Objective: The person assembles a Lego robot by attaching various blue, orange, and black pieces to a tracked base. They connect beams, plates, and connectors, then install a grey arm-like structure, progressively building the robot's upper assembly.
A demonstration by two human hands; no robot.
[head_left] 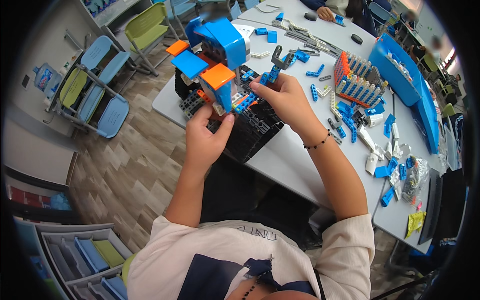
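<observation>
A toy robot (222,45) built of blue, orange, white and grey plastic pieces stands at the near left of the table on black tracks (255,137). My left hand (207,135) grips its lower front, thumb and fingers closed about a small pale piece below the blue panel. With the thumb and fingers of my right hand (290,102) I pinch the robot's blue arm (270,76), built of beams, on its right side. A dark grey claw (282,59) tips that arm and points up. My fingers hide the spots where they touch the pieces.
Loose blue and white building pieces (385,170) lie along the right of the table (295,160). Behind them are an orange-and-grey brick assembly (357,80) and a blue bin (400,70). Another person's hand (326,13) rests at the far edge. Folding chairs (107,112) stand left.
</observation>
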